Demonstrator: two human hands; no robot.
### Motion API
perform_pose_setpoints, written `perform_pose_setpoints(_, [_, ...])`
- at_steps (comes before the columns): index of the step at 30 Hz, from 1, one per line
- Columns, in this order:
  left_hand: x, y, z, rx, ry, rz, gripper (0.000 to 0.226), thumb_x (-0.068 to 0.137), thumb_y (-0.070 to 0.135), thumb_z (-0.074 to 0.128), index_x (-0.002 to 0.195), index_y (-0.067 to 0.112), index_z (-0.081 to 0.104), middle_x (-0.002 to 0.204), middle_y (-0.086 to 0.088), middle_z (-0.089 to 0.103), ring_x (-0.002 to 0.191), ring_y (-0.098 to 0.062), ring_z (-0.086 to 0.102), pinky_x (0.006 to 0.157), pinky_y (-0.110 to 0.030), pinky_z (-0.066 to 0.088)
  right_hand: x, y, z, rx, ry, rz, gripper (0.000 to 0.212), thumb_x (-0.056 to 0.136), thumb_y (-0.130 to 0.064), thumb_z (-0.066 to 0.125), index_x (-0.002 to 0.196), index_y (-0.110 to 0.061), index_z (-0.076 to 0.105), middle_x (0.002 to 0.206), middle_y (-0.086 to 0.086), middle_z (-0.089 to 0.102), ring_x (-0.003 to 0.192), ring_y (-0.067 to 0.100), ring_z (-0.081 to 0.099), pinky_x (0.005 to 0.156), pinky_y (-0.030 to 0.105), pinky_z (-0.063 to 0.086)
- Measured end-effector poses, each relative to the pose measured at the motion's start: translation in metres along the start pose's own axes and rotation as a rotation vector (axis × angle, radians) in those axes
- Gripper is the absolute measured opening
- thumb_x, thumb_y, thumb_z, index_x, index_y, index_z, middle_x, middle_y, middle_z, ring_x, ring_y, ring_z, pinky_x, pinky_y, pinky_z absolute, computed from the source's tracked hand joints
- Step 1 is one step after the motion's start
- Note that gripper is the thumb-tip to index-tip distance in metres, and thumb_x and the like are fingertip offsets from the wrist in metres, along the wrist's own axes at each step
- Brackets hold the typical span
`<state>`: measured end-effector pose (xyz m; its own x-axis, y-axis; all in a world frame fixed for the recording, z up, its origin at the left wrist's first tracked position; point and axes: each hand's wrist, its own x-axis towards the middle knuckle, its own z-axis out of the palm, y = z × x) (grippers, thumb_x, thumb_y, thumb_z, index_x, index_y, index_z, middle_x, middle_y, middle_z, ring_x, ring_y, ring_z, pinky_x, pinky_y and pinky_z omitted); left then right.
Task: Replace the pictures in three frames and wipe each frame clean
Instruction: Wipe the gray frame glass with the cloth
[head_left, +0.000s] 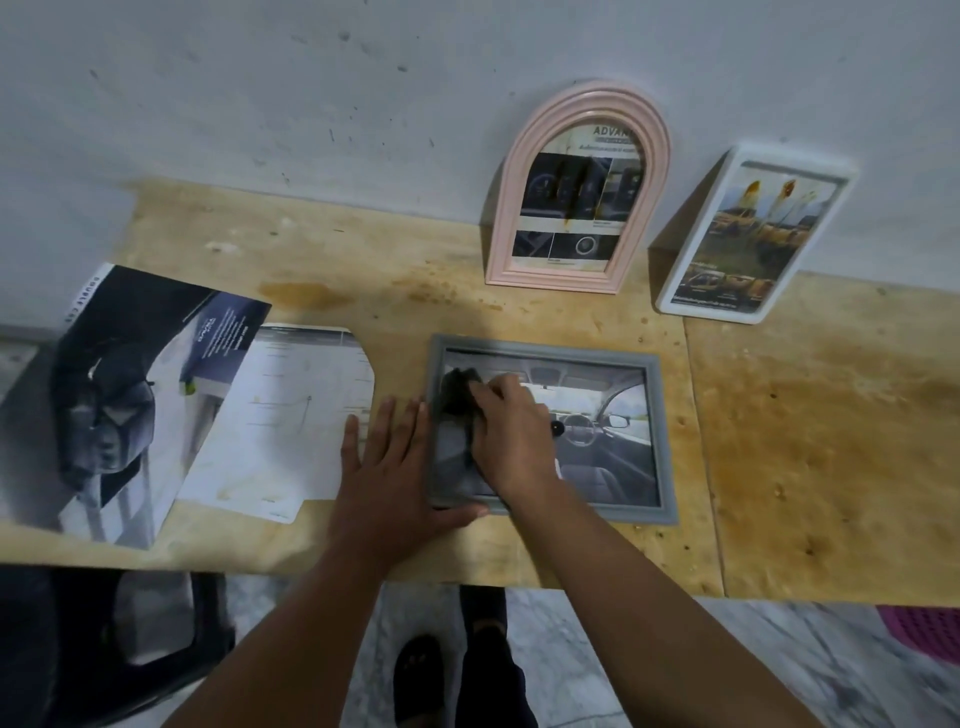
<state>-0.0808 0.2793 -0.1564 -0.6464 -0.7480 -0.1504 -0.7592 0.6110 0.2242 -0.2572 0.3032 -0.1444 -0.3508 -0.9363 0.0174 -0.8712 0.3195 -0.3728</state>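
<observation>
A grey rectangular frame (660, 431) lies flat on the wooden table (810, 436), holding a car-interior picture. My right hand (511, 431) rests on its glass at the left side, shut on a dark cloth (457, 397). My left hand (389, 467) lies flat and open on the table against the frame's left edge, thumb along its lower rim. A pink arched frame (576, 192) and a white rectangular frame (748, 234) lean upright against the wall behind, each with a picture inside.
A car brochure (119, 395) and a cut-out printed sheet (291, 415) lie at the table's left. A dark chair (104, 649) stands at the lower left. A pink basket (924, 631) shows at the lower right, on the floor.
</observation>
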Motion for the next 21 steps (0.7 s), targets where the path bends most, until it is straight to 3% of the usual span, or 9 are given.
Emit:
perform_pose_setpoints(3, [0.000, -0.002, 0.001, -0.018, -0.007, 0.013, 0.131, 0.071, 0.102, 0.027, 0.162, 0.009, 0.020, 0.170, -0.009, 0.020, 0.159, -0.031, 0.007, 0.123, -0.066, 0.010, -0.029, 0.003, -0.001, 0.092, -0.079, -0.141, 0.040, 0.088, -0.019, 0.059, 0.126, -0.021, 0.069, 0.108, 0.006, 0.061, 0.090, 0.032, 0.060, 0.073, 0.043, 0.052])
perform_pose_setpoints(6, [-0.001, -0.001, 0.001, -0.021, 0.016, 0.016, 0.129, 0.072, 0.100, 0.030, 0.161, 0.007, 0.026, 0.169, -0.010, 0.023, 0.159, -0.031, 0.011, 0.122, -0.067, 0.012, -0.047, 0.018, -0.014, 0.187, -0.251, -0.279, 0.043, 0.087, -0.017, 0.056, 0.128, -0.021, 0.069, 0.115, 0.001, 0.061, 0.102, 0.025, 0.063, 0.084, 0.040, 0.051])
perform_pose_setpoints(9, [-0.001, 0.000, 0.000, -0.013, 0.030, 0.025, 0.132, 0.070, 0.103, 0.030, 0.160, 0.006, 0.027, 0.167, -0.012, 0.028, 0.158, -0.033, 0.014, 0.123, -0.066, 0.012, -0.027, 0.034, -0.041, 0.391, -0.402, -0.195, 0.039, 0.088, 0.002, 0.057, 0.120, -0.013, 0.074, 0.105, -0.001, 0.062, 0.097, 0.014, 0.064, 0.086, 0.024, 0.051])
perform_pose_setpoints(11, [-0.001, -0.001, -0.001, -0.014, 0.029, 0.026, 0.134, 0.069, 0.103, 0.031, 0.161, 0.006, 0.023, 0.168, -0.013, 0.026, 0.158, -0.033, 0.012, 0.123, -0.066, 0.012, -0.004, 0.052, -0.057, 0.399, -0.256, -0.094, 0.039, 0.090, 0.001, 0.058, 0.122, -0.015, 0.073, 0.105, -0.002, 0.062, 0.098, 0.017, 0.064, 0.088, 0.028, 0.052])
perform_pose_setpoints(14, [-0.002, -0.002, 0.000, -0.029, 0.038, 0.025, 0.140, 0.064, 0.106, 0.034, 0.161, 0.006, 0.023, 0.167, -0.012, 0.027, 0.158, -0.033, 0.013, 0.123, -0.066, 0.012, 0.024, 0.075, -0.061, 0.208, -0.028, 0.030, 0.044, 0.092, -0.009, 0.057, 0.134, -0.021, 0.066, 0.108, 0.000, 0.059, 0.096, 0.024, 0.061, 0.083, 0.042, 0.055])
perform_pose_setpoints(17, [-0.002, -0.002, 0.000, -0.026, 0.038, 0.026, 0.143, 0.061, 0.107, 0.034, 0.161, 0.005, 0.023, 0.167, -0.012, 0.027, 0.158, -0.033, 0.012, 0.123, -0.066, 0.012, 0.027, 0.059, -0.044, 0.089, 0.013, 0.095, 0.045, 0.092, -0.012, 0.058, 0.137, -0.018, 0.063, 0.110, 0.008, 0.060, 0.095, 0.030, 0.061, 0.081, 0.044, 0.055])
perform_pose_setpoints(21, [-0.001, -0.002, 0.000, -0.007, 0.029, 0.014, 0.141, 0.062, 0.106, 0.035, 0.161, 0.006, 0.023, 0.168, -0.011, 0.025, 0.159, -0.032, 0.010, 0.123, -0.066, 0.011, 0.001, 0.019, -0.012, 0.023, 0.000, -0.080, 0.046, 0.084, -0.016, 0.056, 0.129, -0.017, 0.067, 0.107, 0.009, 0.061, 0.092, 0.033, 0.058, 0.074, 0.046, 0.051])
